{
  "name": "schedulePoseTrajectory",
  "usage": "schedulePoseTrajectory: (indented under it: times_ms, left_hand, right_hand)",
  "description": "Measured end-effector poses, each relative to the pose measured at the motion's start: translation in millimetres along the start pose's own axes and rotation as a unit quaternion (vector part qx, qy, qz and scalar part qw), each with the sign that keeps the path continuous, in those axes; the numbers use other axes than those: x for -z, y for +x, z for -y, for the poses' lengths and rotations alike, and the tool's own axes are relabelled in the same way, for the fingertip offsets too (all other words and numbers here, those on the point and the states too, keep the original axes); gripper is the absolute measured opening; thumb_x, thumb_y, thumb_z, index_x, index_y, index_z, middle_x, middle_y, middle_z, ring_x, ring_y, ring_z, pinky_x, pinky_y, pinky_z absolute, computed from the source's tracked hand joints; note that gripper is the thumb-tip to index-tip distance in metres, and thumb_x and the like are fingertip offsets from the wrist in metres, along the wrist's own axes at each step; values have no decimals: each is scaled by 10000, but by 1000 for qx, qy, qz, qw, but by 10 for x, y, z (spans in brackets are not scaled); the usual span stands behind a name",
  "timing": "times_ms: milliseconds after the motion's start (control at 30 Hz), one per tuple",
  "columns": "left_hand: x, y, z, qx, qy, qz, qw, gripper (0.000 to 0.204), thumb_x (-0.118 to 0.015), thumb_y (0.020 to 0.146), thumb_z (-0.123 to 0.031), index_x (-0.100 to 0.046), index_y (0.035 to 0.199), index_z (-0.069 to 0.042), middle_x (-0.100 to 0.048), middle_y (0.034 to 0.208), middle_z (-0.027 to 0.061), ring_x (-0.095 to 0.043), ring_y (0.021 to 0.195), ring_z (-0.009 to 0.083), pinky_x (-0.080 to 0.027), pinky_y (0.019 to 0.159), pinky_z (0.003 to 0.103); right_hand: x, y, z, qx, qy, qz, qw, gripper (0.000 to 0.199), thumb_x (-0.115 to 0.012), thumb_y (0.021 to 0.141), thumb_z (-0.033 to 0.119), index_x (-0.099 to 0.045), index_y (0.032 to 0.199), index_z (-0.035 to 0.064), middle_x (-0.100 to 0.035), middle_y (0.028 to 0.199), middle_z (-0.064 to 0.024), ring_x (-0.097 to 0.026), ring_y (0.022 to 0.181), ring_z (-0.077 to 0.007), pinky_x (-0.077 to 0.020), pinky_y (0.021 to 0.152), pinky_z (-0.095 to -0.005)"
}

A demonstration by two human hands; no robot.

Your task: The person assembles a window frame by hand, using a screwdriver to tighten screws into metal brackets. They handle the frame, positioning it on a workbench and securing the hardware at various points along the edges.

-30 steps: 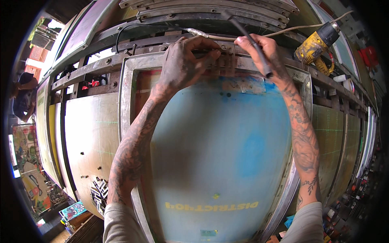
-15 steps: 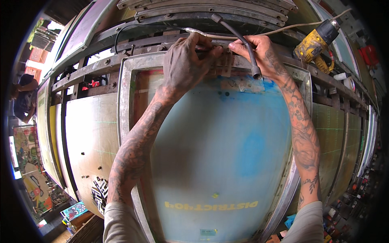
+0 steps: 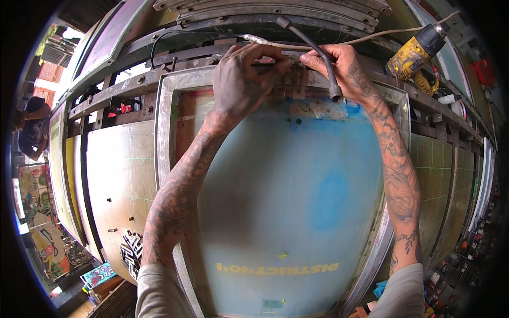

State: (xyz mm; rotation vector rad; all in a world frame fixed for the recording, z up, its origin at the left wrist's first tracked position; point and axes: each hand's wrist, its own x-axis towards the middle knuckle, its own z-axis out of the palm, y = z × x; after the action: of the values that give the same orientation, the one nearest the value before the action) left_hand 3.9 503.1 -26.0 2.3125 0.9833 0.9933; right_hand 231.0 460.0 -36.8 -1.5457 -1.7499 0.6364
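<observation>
At the far rail of a screen-printing frame (image 3: 167, 132), both hands meet over a small metal bracket (image 3: 299, 87). My left hand (image 3: 241, 82) is closed, thumb and forefinger pinched at the bracket's left side; what they hold is too small and hidden to name. A bent dark socket wrench (image 3: 307, 43) slants through my right hand (image 3: 344, 66), its lower socket end hanging over the mesh. The right thumb and forefinger also reach the bracket from the right. Blue-stained mesh (image 3: 286, 196) with faint yellow lettering stretches below my forearms.
A yellow cordless drill (image 3: 411, 58) rests on the metal rails at the right. Several short bolts (image 3: 131, 252) lie piled on the pale panel (image 3: 116, 169) at the left. A cable (image 3: 366, 40) runs along the back, and stacked metal bars (image 3: 275, 16) stand beyond. Another person (image 3: 33, 127) is at the far left.
The left fingers have shifted slightly at the bracket, with the forefinger now stretched further right. The right hand and wrench have stayed almost in place.
</observation>
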Motion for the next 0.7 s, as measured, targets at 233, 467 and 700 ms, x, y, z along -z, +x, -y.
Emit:
schedulePoseTrajectory:
  times_ms: [233,467,700]
  left_hand:
    - [-51,-11,-45,-18,61,-16,998,266,-759,856,-372,-728,959,-129,-730,937,38,-693,888,233,-523,803,361]
    - [40,-11,26,-32,-30,17,999,221,-690,911,-227,-726,1092,-104,-738,982,64,-716,934,225,-550,829,364]
    - [70,-16,16,45,-112,46,992,234,-668,953,-220,-717,1119,-63,-744,964,86,-718,894,178,-558,791,324]
  right_hand:
    - [-2,-11,-18,10,17,-3,1000,299,-726,940,280,-740,1001,-12,-573,692,55,-455,650,-13,-388,572,-220]
    - [13,-8,-6,28,-6,-8,1000,305,-732,935,283,-742,987,-17,-572,683,49,-455,643,-16,-385,571,-221]
    - [-5,-2,-1,43,18,-20,999,313,-744,916,322,-757,975,15,-615,682,28,-520,650,-45,-425,591,-241]
